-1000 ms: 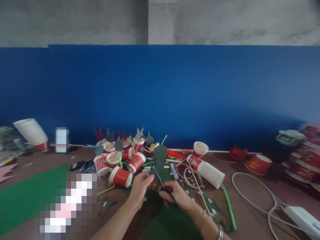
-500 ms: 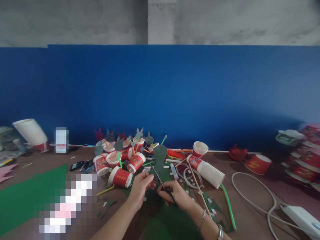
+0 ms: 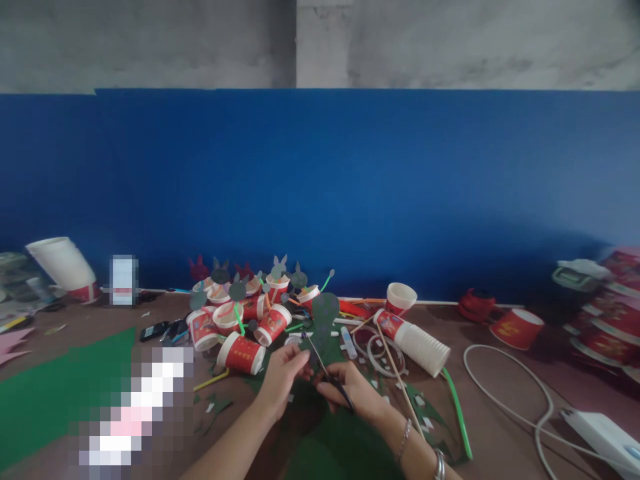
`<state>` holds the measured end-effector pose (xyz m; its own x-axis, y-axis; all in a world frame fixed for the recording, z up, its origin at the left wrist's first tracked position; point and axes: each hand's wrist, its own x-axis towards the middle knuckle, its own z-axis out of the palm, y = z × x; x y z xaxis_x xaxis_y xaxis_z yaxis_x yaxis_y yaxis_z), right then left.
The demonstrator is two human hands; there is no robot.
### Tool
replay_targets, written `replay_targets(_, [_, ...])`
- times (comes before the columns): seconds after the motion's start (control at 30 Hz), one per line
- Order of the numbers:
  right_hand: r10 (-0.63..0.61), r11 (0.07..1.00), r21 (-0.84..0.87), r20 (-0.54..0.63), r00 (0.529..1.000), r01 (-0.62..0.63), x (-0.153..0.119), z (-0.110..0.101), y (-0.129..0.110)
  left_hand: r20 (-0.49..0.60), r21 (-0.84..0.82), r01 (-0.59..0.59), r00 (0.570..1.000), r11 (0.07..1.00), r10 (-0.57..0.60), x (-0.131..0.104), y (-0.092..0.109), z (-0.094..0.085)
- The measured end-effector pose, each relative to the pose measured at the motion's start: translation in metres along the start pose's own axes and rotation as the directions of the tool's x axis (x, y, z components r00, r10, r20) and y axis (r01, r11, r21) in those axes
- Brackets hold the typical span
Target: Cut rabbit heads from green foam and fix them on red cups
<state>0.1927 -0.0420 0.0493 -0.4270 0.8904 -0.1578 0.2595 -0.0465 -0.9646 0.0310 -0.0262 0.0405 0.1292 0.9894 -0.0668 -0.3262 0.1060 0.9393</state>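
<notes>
Black-handled scissors [image 3: 341,392] are gripped in my right hand [image 3: 357,388], their blades pointing up and to the left. My left hand [image 3: 281,380] pinches a dark green paper piece [image 3: 325,320] just left of the blades. This piece has a rounded upper end and stands up between my hands. More dark green paper [image 3: 320,457] lies below them. The exact edge between the blades is hard to make out.
Left of my hands, red-and-white paper cups [image 3: 243,353] lie jumbled with straws and animal-head cutouts. On the right are stacked cups [image 3: 423,347], a wooden stick [image 3: 400,367], a glue stick [image 3: 349,342] and a white cable [image 3: 505,347]. A green sheet [image 3: 75,393] lies at left.
The rounded top of the green paper has shifted slightly right and down. Both hands and the scissors stay in nearly the same place.
</notes>
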Motion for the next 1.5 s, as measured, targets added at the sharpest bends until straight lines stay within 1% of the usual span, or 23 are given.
replay_targets(0.13, [-0.012,1.0,-0.012,0.002,1.0,0.012,0.0,-0.001,0.0,0.007,-0.004,0.003,1.0,1.0,-0.003,0.0,0.001,0.0])
replay_targets(0.3, [-0.009,1.0,-0.026,-0.001,1.0,0.009,0.001,-0.001,0.001,0.017,-0.008,0.003,1.0,1.0,-0.002,0.002,-0.003,-0.003])
replay_targets(0.57, [0.016,1.0,0.025,-0.028,0.999,-0.015,0.002,-0.001,0.006,0.022,-0.041,0.018,1.0,0.999,-0.017,0.001,0.0,-0.002])
replay_targets(0.77, [-0.014,0.995,0.104,0.015,1.0,0.013,0.002,0.0,0.008,0.04,-0.027,0.036,0.999,0.999,-0.035,-0.001,0.003,0.001])
replay_targets(0.93, [0.008,0.992,0.127,-0.015,1.0,-0.006,0.002,0.002,0.008,0.04,-0.035,0.051,0.998,0.998,-0.05,-0.001,0.004,0.001])
replay_targets(1.13, [-0.004,0.996,0.086,-0.014,1.0,0.005,0.002,0.0,0.008,0.053,-0.026,0.073,0.996,0.997,-0.072,0.0,0.004,-0.001])
replay_targets(1.33, [0.026,0.999,0.02,-0.014,1.0,-0.026,0.001,-0.006,0.011,0.089,-0.006,0.087,0.992,0.996,-0.086,0.002,0.005,-0.004])
replay_targets(1.5, [0.052,0.999,0.004,-0.042,0.998,-0.052,-0.001,-0.007,0.01,0.119,0.014,0.084,0.989,0.996,-0.085,0.003,0.006,-0.006])
